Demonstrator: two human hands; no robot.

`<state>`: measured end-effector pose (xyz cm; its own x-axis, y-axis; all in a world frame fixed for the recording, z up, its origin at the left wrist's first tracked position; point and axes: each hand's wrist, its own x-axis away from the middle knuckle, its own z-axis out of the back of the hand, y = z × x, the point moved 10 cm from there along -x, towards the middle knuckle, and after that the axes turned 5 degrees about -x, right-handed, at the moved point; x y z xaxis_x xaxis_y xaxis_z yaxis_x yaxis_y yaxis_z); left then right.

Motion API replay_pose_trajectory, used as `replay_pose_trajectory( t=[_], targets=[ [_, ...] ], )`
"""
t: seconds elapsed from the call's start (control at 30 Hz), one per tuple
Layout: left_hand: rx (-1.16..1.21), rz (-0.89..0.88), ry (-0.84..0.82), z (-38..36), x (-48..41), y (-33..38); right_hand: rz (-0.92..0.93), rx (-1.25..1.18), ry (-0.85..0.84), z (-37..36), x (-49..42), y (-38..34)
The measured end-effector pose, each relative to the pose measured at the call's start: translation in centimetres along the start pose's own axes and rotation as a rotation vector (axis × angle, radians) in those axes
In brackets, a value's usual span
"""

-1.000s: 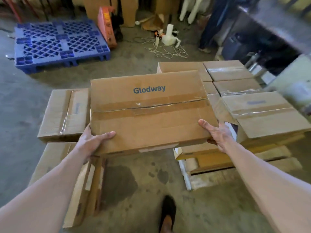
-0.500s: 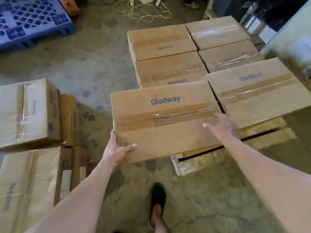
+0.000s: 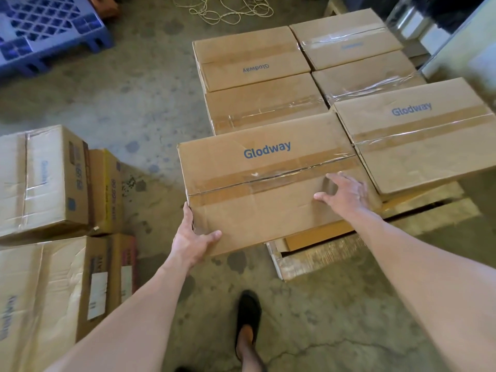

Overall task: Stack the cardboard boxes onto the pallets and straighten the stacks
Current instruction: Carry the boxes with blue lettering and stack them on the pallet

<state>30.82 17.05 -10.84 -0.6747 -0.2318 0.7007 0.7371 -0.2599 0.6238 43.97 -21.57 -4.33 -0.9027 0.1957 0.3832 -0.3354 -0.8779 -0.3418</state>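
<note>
A taped cardboard box [image 3: 257, 167] printed "Glodway" lies at the near left corner of the wooden pallet [image 3: 316, 257], its left end overhanging the pallet's edge. My left hand [image 3: 194, 237] grips its near left corner, thumb on top. On the lid near the box's right end rests my right hand [image 3: 346, 194], fingers spread and flat. Several more boxes fill the pallet behind and to the right, among them a second "Glodway" box [image 3: 418, 140].
Several loose boxes [image 3: 40, 178] stand on the concrete floor at the left. A blue plastic pallet [image 3: 40, 30] lies at the far left. Coiled cord [image 3: 228, 9] lies on the floor beyond the stack. My foot [image 3: 248, 318] is below the box.
The box came down from chest height onto the pallet's near left corner. My right hand shifted from the box's right edge onto its lid. The view swung down and right.
</note>
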Motion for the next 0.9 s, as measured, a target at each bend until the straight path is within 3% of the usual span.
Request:
replay_pose_trajectory(
  t=[0.27,0.4,0.5,0.63,0.8,0.9],
  targets=[
    [-0.119,0.073,0.033,0.0,-0.5,-0.1,0.005,0.018,-0.052,0.0,0.2,0.0],
    [-0.352,0.054,0.043,0.5,-0.1,1.5,0.003,0.004,-0.123,0.7,1.4,0.5],
    [-0.462,-0.017,0.09,1.4,1.2,3.3,-0.033,-0.04,-0.136,0.8,3.2,1.2],
    [-0.539,-0.19,0.272,4.6,4.7,5.9,-0.06,-0.121,-0.104,0.4,7.3,-0.2],
    [-0.511,-0.426,0.459,10.1,12.6,6.6,0.072,-0.163,-0.117,-2.1,14.4,-7.7],
    [-0.466,-0.463,0.558,15.5,17.6,3.7,0.197,-0.178,-0.143,-4.3,19.7,-14.2]
  ],
)
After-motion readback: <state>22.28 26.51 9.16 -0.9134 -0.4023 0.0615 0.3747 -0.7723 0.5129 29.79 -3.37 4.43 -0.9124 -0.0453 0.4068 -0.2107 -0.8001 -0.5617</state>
